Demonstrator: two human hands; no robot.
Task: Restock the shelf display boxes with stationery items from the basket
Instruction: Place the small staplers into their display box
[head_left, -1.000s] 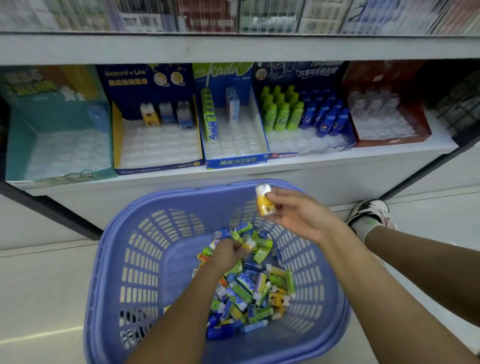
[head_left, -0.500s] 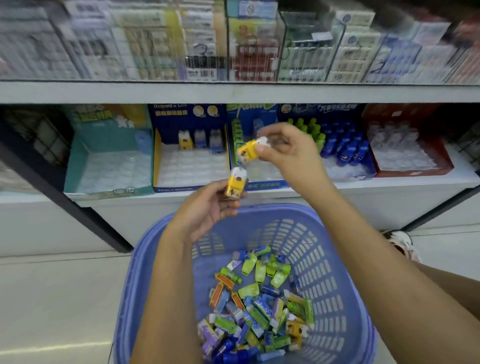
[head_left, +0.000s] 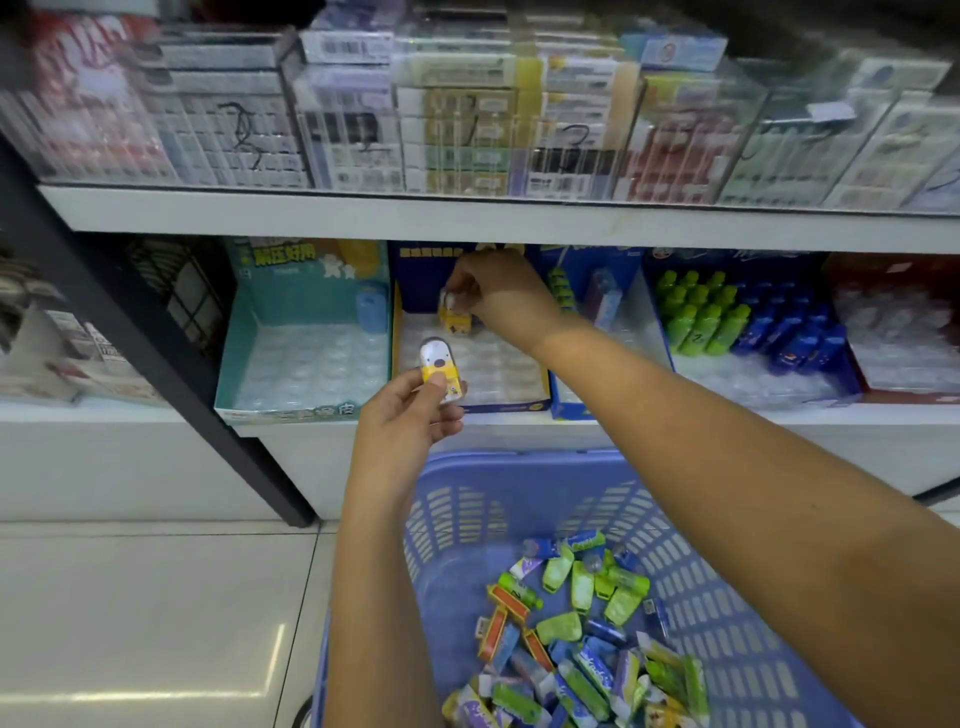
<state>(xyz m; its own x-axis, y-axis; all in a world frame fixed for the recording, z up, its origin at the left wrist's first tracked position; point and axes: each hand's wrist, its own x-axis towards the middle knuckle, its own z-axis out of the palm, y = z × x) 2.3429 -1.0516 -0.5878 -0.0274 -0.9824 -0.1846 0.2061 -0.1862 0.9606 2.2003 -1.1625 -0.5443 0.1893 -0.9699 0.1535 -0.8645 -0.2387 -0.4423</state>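
Reaching into the navy box (head_left: 509, 402), my right hand (head_left: 506, 301) now seats its pinched eraser (head_left: 455, 323); my left hand (head_left: 405, 415) grips a second eraser (head_left: 440, 368).

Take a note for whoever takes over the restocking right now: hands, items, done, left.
Left-hand grip holds a yellow item in front of the shelf.
Right-hand grip pinches a second yellow item at the back of the dark blue display box.
Done: little; that box is mostly bare slots.
Left: seat both, then the pile in the basket.
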